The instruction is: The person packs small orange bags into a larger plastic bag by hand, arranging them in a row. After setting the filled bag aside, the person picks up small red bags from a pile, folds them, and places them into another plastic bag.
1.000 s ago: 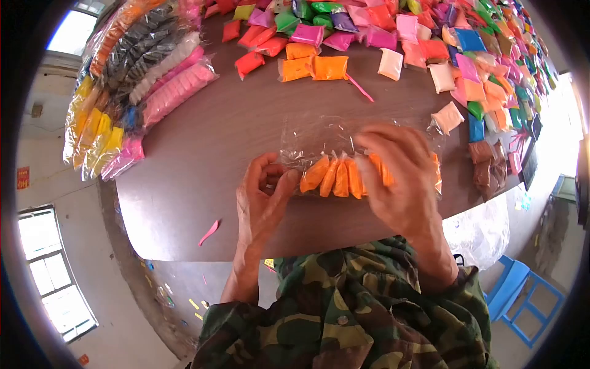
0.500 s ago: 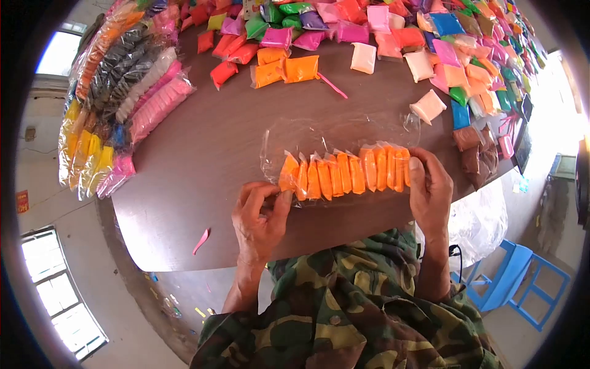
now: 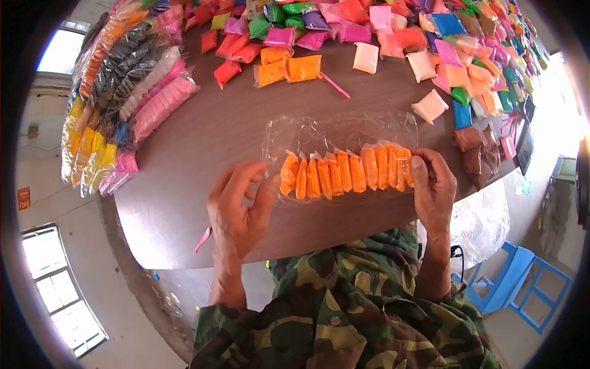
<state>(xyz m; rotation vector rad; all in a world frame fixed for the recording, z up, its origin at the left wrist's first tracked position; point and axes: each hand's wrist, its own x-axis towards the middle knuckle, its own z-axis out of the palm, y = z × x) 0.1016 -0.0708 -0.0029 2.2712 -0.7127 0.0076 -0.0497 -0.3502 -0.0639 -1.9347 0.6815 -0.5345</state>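
Observation:
A clear plastic bag (image 3: pixel 332 132) lies flat on the brown table (image 3: pixel 203 141) near its front edge. Inside it stands a row of several orange packets (image 3: pixel 344 172), packed side by side. My left hand (image 3: pixel 236 212) is at the row's left end, fingers spread, its thumb against the bag beside the first packet. My right hand (image 3: pixel 433 187) presses against the row's right end, thumb on the last packet, fingers curled.
Loose packets in many colours (image 3: pixel 430 43) cover the far and right side of the table. Two orange packets (image 3: pixel 289 69) lie apart from them. Filled bags of sorted packets (image 3: pixel 123 92) are stacked at the left edge. A blue stool (image 3: pixel 522 283) stands on the floor, right.
My right hand came off the top of the row and went to its right end. My left hand has opened and slid left off the first packet. The row looks straighter.

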